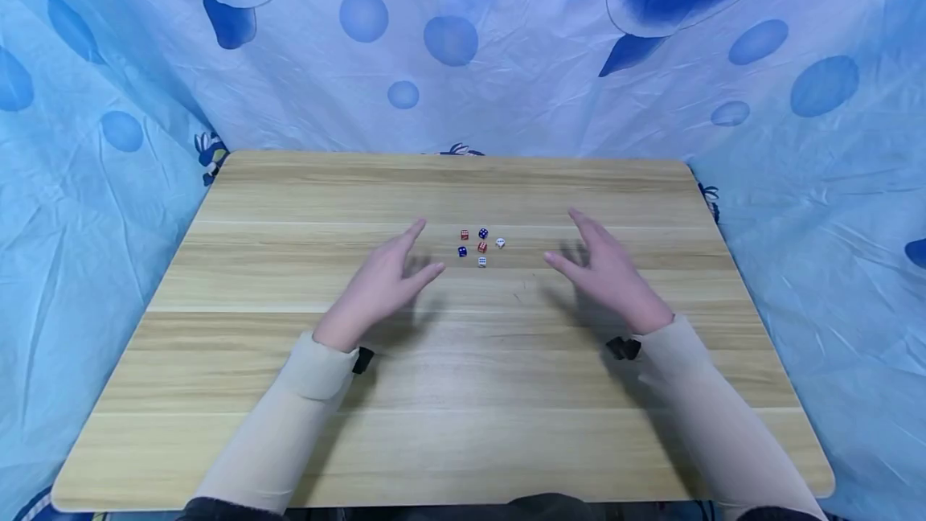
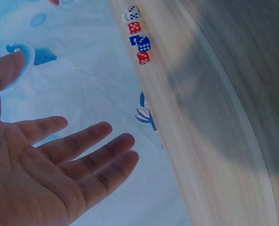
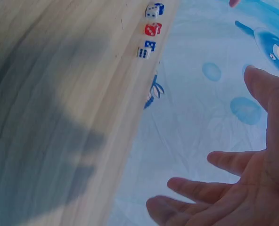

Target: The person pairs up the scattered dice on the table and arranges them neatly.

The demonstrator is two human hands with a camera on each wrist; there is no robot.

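Several small dice lie in a loose cluster at the middle of the table: a red die [image 1: 465, 235] and a blue die [image 1: 483, 233] at the back, a white die [image 1: 500, 243] to the right, another red die [image 1: 482, 248] in the centre, a blue die [image 1: 462, 251] at left and a white die [image 1: 482, 262] in front. My left hand [image 1: 383, 284] hovers left of them, fingers spread, holding nothing. On the other side my right hand [image 1: 611, 276] is held up over the wood with fingers extended and also holds nothing. Both wrist views show bare palms.
The wooden table [image 1: 463, 457] has rounded corners. Behind and beside it hangs a blue curtain [image 1: 506, 103] printed with bubbles and dolphins. Each wrist carries a small black device, and the arms' shadows fall on the tabletop.
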